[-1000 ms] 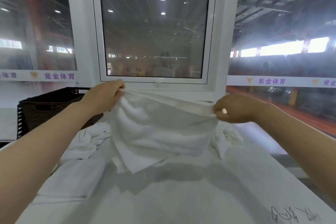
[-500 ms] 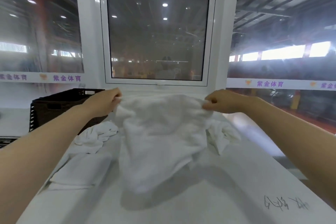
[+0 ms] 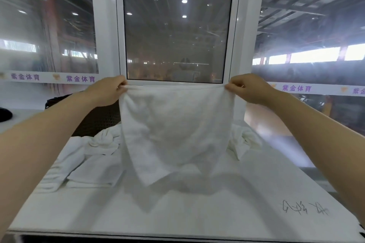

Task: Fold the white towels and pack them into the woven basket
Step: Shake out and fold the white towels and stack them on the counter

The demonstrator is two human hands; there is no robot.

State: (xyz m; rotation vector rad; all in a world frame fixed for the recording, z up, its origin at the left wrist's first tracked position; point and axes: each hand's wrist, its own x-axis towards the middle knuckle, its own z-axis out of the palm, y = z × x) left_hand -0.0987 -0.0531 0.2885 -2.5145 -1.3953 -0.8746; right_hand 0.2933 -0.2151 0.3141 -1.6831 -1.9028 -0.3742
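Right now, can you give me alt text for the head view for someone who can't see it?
Both hands, left hand and right hand, pinch the top corners of a white towel, stretched flat above the white table. Crumpled towels and a folded towel lie left, before the dark woven basket.

Both arms out, left grip [image 3: 107, 92] & right grip [image 3: 249, 89] pinched.

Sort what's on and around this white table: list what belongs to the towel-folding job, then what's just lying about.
Belongs to the job:
- white terry towel held up, its top corners pinched by the left hand and right hand
- crumpled white towels
- folded white towel lying flat
- dark woven basket

Just lying about:
- black handwritten scribble on the white table
- dark rounded object, far left
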